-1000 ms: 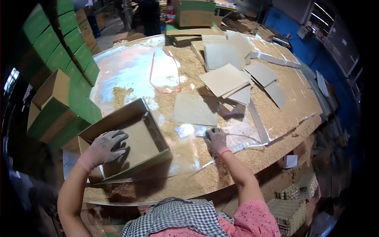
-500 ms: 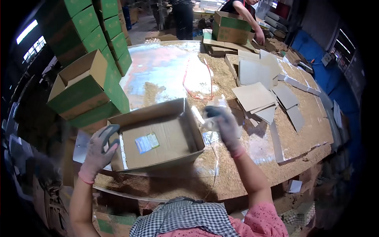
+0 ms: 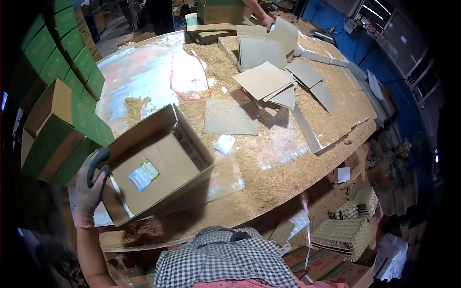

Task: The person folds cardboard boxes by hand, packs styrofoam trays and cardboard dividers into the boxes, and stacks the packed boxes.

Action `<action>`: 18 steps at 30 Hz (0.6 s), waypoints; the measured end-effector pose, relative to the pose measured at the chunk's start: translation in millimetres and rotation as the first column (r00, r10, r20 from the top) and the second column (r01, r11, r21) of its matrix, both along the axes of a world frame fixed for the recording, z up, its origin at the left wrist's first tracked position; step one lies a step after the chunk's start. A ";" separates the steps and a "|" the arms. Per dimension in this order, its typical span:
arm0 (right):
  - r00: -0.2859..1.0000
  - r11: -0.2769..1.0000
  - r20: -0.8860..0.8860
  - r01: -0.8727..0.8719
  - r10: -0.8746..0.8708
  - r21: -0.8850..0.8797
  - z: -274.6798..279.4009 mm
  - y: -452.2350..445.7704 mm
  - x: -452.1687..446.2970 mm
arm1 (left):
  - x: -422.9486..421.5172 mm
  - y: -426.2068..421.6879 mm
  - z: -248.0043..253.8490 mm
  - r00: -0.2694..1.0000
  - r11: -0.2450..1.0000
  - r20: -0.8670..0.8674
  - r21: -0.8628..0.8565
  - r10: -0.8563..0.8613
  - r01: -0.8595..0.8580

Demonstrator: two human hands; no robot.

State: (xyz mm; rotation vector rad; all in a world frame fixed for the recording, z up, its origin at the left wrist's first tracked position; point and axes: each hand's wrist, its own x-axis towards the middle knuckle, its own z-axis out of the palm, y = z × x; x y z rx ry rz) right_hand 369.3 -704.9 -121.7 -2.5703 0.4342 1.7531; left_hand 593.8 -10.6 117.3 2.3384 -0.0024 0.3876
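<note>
On the left, my left hand [image 3: 89, 189], in a pale glove with dark grey fingertips, grips the left edge of an open cardboard box [image 3: 177, 177]. Its fingers curl over the wall, with the thumb on the near side. Flat on the bottom of this box lies a blue, white and yellow-green printed leaflet [image 3: 143, 176]. My right hand is out of view. To the right of the box, a small white packet [image 3: 224, 144] rests on the table, just in front of a flat grey-beige cardboard sheet [image 3: 230, 117].
Loose husk-like bits cover much of the table [image 3: 269, 187]. Cardboard sheets [image 3: 264, 82] lie in a loose pile. Green-and-brown boxes [image 3: 62, 129] stand at left. Another person's hand [image 3: 267, 21] is at the far side. Egg trays [image 3: 343, 235] are stacked low at right.
The view has swung to the right. My right hand, earlier over the table beside the box, has left the picture, exposing the packet and flat sheet. My left hand stays at the box's edge.
</note>
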 end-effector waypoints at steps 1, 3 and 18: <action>0.997 0.997 -0.036 -0.073 0.074 0.018 14.0 16.7 19.0 | 6.1 -12.1 11.6 0.998 0.999 -0.044 -0.020 -0.044 0.044; 0.959 0.961 -0.065 -0.271 0.274 0.052 45.8 60.8 80.5 | 9.7 -14.8 9.5 0.996 0.987 0.016 0.135 -0.091 0.088; 0.007 -0.373 1.000 -0.928 -0.015 0.001 118.9 472.5 396.2 | -73.5 37.2 -110.6 0.968 0.767 -0.133 0.592 -0.212 0.249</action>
